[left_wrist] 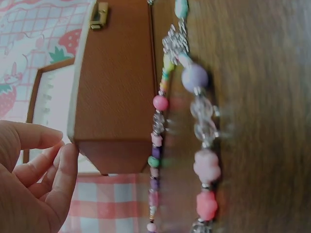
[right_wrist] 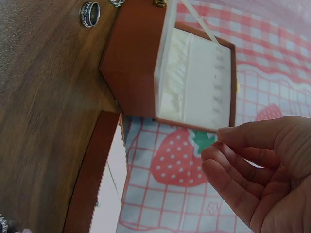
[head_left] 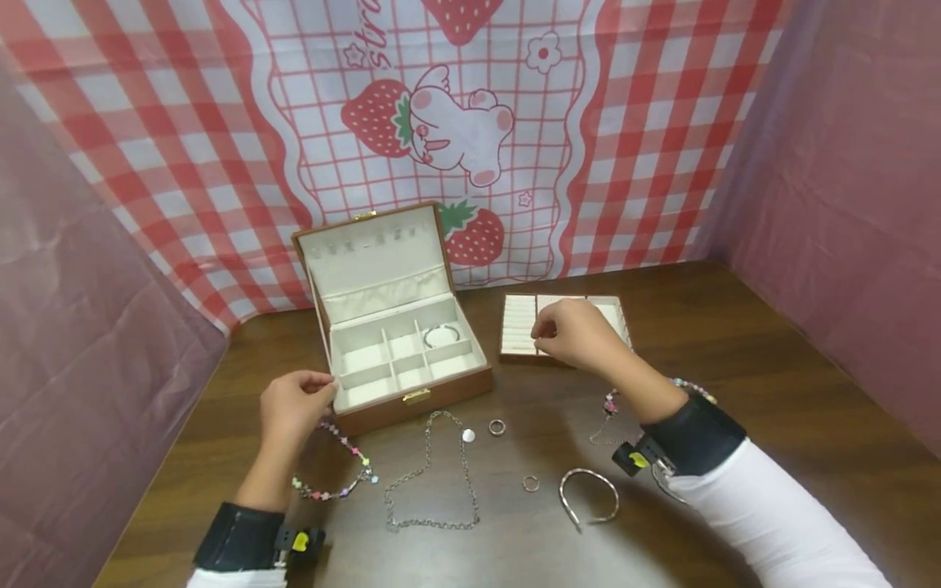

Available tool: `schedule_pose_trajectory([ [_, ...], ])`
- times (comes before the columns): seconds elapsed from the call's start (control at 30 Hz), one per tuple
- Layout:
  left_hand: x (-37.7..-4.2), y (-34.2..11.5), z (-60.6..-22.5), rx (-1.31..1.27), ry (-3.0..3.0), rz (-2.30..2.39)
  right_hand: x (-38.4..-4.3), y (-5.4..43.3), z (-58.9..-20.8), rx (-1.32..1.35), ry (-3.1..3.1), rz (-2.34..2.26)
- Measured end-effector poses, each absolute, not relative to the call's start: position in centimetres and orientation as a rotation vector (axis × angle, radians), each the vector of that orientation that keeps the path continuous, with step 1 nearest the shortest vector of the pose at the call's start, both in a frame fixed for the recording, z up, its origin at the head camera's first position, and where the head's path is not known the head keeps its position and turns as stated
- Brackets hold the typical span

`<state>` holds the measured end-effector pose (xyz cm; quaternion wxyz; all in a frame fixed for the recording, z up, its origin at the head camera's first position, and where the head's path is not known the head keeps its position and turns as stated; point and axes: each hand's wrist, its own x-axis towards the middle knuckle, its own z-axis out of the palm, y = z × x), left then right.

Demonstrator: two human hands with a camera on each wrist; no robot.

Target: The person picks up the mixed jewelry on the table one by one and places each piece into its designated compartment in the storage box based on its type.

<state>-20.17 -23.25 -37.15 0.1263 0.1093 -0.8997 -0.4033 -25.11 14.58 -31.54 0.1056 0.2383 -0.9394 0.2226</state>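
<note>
Jewelry box (head_left: pixel 452 389) stands open on the wooden table (head_left: pixel 507 539), its lid leaning back toward the strawberry-print cloth. Only the head view looks down into its six cream compartments, where a silvery hoop (head_left: pixel 428 340) lies in the back right one. That view also shows the ring tray (head_left: pixel 518 327), set to the box's right, with cream ribbed rolls in its left section; the right wrist view catches the tray at a steep slant. Up close, the left wrist view brings out the box's grained brown side and the round and flower-shaped beads of a necklace (left_wrist: pixel 206 165), less distinct from above. The left hand (head_left: pixel 294 404) has its fingertips at the box's front left corner, narrowly spaced; whether they touch it, I cannot tell. The right hand (head_left: pixel 581 331) is over the tray, thumb near the fingertips, nothing visible between them.
</note>
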Motion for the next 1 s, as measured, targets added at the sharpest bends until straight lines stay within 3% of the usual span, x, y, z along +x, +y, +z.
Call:
schedule_pose_trajectory([
  [0.6,-17.9,-18.3,-36.2,0.016,-2.644,-1.113,-21.4,17.5,-33.8,0.719,-2.760,0.801],
  [1.0,-17.4,-14.5,-36.9,-0.254,-2.676,-1.197,-21.4,20.4,-34.3,0.731,-2.752,0.735],
])
